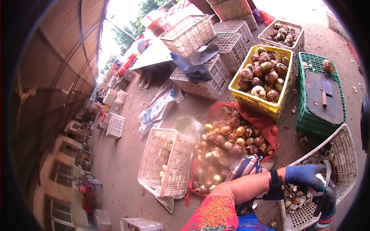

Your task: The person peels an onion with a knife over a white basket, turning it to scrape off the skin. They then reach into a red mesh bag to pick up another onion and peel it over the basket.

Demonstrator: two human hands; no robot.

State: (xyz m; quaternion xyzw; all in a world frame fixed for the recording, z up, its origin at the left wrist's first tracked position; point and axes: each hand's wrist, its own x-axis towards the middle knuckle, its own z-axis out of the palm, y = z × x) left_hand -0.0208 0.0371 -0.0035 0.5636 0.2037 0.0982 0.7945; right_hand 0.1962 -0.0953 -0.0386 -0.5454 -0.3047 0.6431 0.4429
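- Left hand [304, 175]: blue glove, black wrist strap, over the near edge of the white basket [347, 150]. Fingers are curled down around a small pale lump [319, 178]. The lump is mostly covered, so whether it is actually gripped is not readable.
- Right hand [327, 202]: dark glove, beaded band at the wrist, just below the left hand and partly cut off by the lens edge. It is closed into a fist around the base of a thin pale curved strip [328, 169]. The strip reads like a blade but is too blurred to confirm.
- The basket holds pale peelings. Its far side runs out of frame.
- Red mesh sack [269, 129]: lies open on the ground left of the basket, spilling brown-skinned onions [227, 140]. Its lower part is blurred and partly behind the person's arm and sleeve.
- White crate [165, 161]: beside the sack, with a few pale bulbs visible through the lattice.
- Yellow crate [256, 101]: beyond the sack, full of unpeeled onions.
- Green crate [318, 125]: upturned, with a cleaver [325, 92] lying on top and one onion at its far end.
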